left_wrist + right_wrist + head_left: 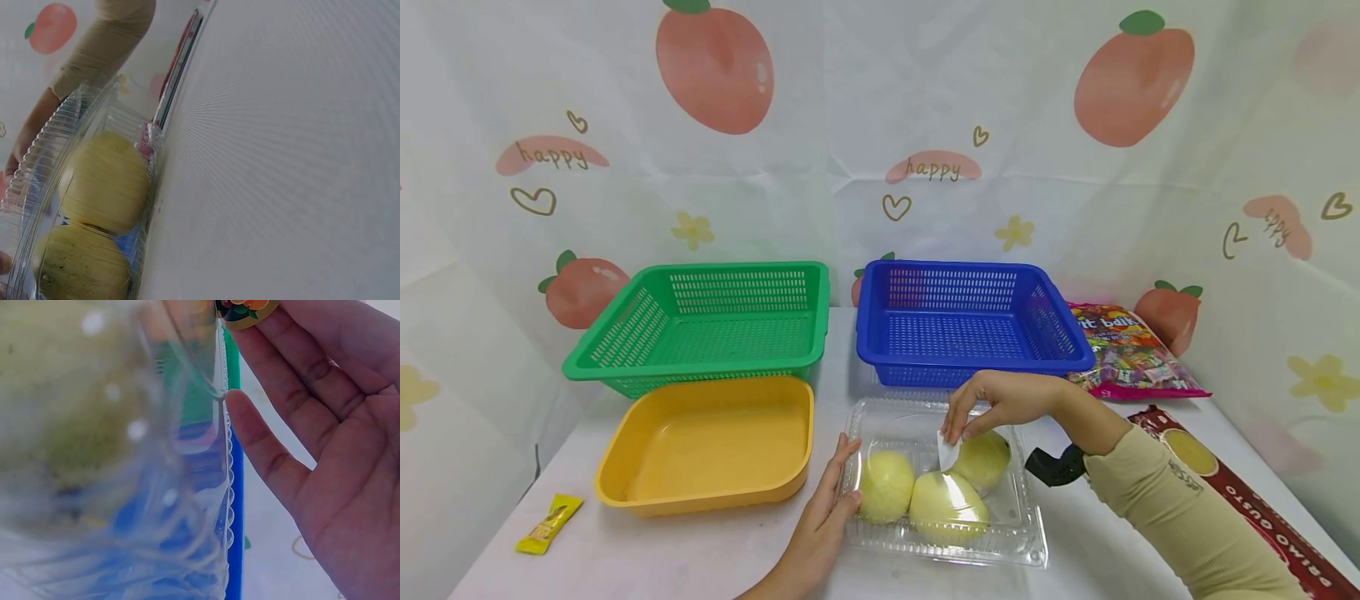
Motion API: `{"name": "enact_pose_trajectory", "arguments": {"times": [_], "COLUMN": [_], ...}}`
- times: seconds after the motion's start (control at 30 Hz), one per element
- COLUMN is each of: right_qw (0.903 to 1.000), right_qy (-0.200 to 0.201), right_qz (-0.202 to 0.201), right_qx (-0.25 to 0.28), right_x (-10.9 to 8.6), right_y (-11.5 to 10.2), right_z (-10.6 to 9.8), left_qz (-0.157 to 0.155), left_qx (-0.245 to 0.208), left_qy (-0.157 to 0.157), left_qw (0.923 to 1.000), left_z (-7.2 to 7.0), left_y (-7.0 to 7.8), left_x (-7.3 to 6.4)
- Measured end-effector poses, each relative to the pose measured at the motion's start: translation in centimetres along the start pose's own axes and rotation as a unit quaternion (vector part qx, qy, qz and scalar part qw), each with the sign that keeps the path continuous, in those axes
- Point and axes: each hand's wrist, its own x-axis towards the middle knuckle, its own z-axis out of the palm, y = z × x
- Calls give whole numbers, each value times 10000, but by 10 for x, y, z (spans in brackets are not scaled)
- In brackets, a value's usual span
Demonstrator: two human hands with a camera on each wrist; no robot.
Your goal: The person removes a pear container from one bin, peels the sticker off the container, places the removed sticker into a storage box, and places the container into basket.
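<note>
A clear plastic clamshell box (868, 425) with its lid down holds three pale yellow-green fruits (949, 504), round and speckled (103, 181). My left hand (816, 521) rests along the left side of the box, fingers fairly straight and fingertips over the lid's edge. Above the far right part of the lid, my right hand (1000, 400) pinches a small label (948, 452) between thumb and fingertips. Its white side shows in the head view; in the right wrist view the label (250, 314) has a fruit print and a gold edge. The right thumb tip (240, 406) is close to the lid.
Behind stand a green basket (625, 362) and a blue basket (977, 364). A yellow-orange tray (707, 500) is left of the box, beside a small yellow packet (550, 523). At right lie a candy bag (1131, 354) and a long dark-red pack (1262, 508).
</note>
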Motion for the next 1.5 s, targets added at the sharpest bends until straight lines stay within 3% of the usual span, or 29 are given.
{"name": "enact_pose_trajectory", "arguments": {"times": [1.23, 1.5], "right_qw": [9995, 9979], "right_qy": [318, 478], "right_qz": [-36, 44], "right_qx": [-20, 427], "right_x": [-15, -18], "right_y": [2, 2], "right_z": [9, 13], "left_qz": [-38, 25], "left_qx": [-21, 28], "left_qy": [62, 115], "left_qw": [10000, 9999], "left_z": [2, 2], "left_y": [0, -2], "left_x": [0, 0]}}
